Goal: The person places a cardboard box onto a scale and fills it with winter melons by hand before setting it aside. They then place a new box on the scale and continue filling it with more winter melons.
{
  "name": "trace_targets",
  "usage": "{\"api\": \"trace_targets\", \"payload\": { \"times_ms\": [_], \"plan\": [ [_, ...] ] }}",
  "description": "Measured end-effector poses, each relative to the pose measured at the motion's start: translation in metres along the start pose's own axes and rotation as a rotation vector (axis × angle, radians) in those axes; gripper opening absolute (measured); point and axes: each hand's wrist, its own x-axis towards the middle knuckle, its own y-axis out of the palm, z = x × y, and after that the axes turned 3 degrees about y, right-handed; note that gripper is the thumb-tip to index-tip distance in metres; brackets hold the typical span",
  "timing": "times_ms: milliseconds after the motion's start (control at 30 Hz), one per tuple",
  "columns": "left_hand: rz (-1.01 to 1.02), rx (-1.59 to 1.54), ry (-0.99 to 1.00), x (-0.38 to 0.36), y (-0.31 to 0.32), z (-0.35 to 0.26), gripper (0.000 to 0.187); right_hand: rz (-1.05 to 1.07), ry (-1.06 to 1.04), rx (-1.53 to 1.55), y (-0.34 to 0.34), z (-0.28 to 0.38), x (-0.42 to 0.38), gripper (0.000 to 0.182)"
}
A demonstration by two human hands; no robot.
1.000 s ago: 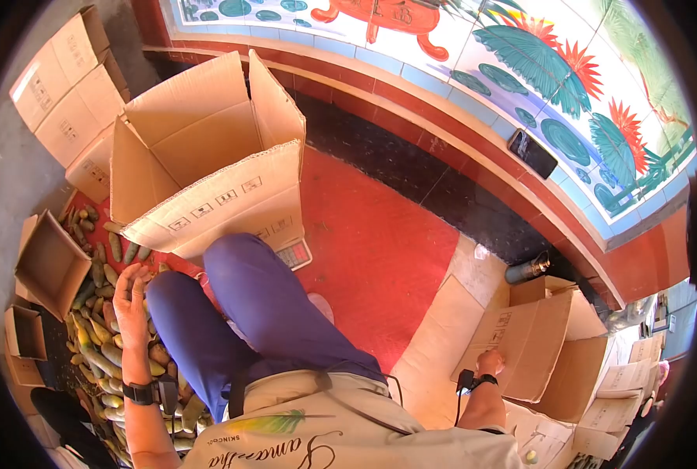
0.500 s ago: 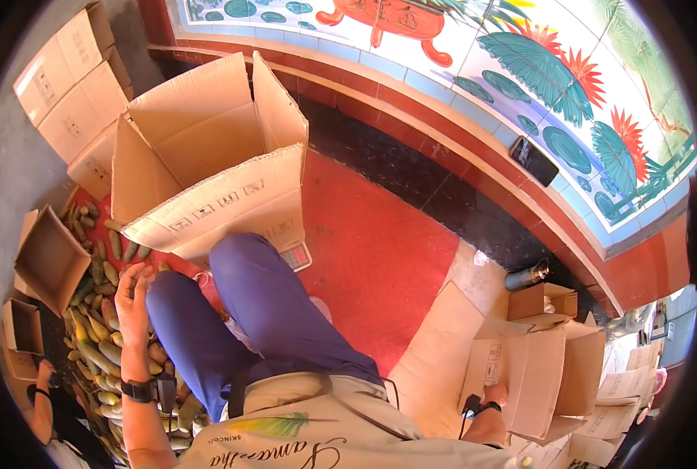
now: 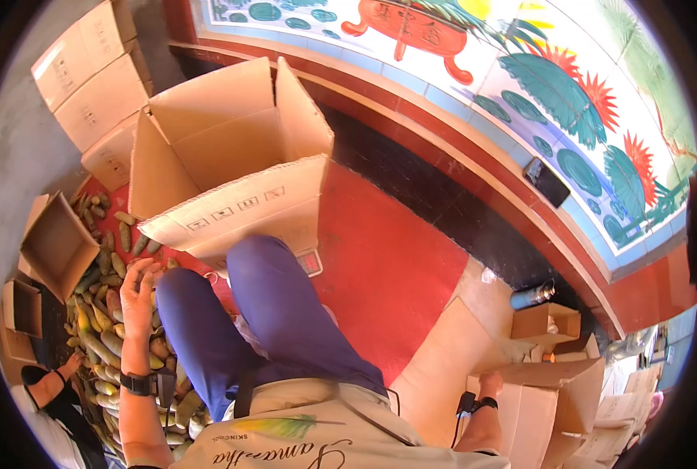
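My left hand [image 3: 136, 291] is raised beside my left knee, over the pile of long green, yellow and brownish vegetables [image 3: 102, 344]. Its fingers are loosely bent and apart, with nothing in them. At the lower right, my right hand [image 3: 489, 384] is at the upper edge of a cardboard box [image 3: 530, 418] and appears to grip it; its fingertips are hidden. Directly before my knees stands a large cardboard box [image 3: 247, 207] with its flaps up. A small device with a keypad or display [image 3: 311, 263], perhaps a scale, shows at its base.
Stacked cartons [image 3: 90, 94] stand at the upper left, and a tilted open carton [image 3: 60, 246] lies beside the vegetables. Another person's hand [image 3: 71, 364] reaches in at the left. A phone [image 3: 546, 181] rests on the tiled ledge. A flask [image 3: 533, 295] lies near a small carton [image 3: 546, 322].
The view has shifted, moving the scene rightward and down. The box at my right hand has come nearer to me, exposing more behind it. The other person's hand has moved farther over the vegetables.
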Motion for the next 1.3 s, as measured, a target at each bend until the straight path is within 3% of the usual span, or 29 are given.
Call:
{"api": "trace_targets", "payload": {
  "times_ms": [233,333,400,467,500,567,667,700,800,900,1000,1167,1233,1300],
  "plan": [
    [-0.051,-0.006,0.037,0.017,-0.004,-0.010,0.023,-0.231,-0.895,0.406,-0.036,0.198,-0.014,0.027],
    [-0.068,0.021,0.049,0.030,-0.007,-0.023,0.025,-0.227,-1.128,0.578,-0.095,0.292,-0.061,0.023],
    [-0.059,0.072,0.079,0.043,-0.009,-0.033,0.025,-0.114,-1.313,0.862,-0.149,0.340,-0.115,0.025],
    [-0.080,0.102,0.088,0.056,-0.007,-0.045,0.025,-0.027,-1.421,0.954,-0.191,0.383,-0.157,0.026],
    [-0.083,0.132,0.089,0.064,-0.008,-0.049,0.026,0.151,-1.432,1.023,-0.206,0.406,-0.174,0.028],
    [-0.057,0.169,0.132,0.081,-0.009,-0.051,0.028,0.601,-1.397,1.019,-0.253,0.427,-0.224,0.036],
    [-0.094,0.135,-0.031,0.100,0.005,-0.069,0.032,0.833,-1.393,0.894,-0.291,0.459,-0.270,0.054],
    [-0.091,0.135,-0.020,0.109,0.005,-0.065,0.032,0.879,-1.361,0.862,-0.299,0.471,-0.281,0.050],
    [-0.024,0.230,0.092,0.140,-0.001,-0.052,0.033,0.651,-1.573,0.669,-0.299,0.513,-0.294,0.039],
    [0.036,0.331,-0.038,0.166,-0.002,-0.054,0.033,0.480,-1.614,0.340,-0.316,0.529,-0.309,0.041],
    [0.018,0.520,-0.229,0.189,-0.009,-0.050,0.034,0.508,-1.527,0.288,-0.319,0.536,-0.316,0.047],
    [0.083,0.528,-0.215,0.212,-0.016,-0.034,0.035,0.411,-1.535,0.232,-0.329,0.537,-0.321,0.056],
    [0.095,0.501,-0.211,0.213,-0.009,-0.039,0.036,0.249,-1.566,0.087,-0.337,0.533,-0.327,0.058],
    [0.104,0.504,-0.367,0.207,0.000,-0.058,0.034,0.046,-1.709,0.201,-0.310,0.555,-0.317,0.053]
  ]
}}
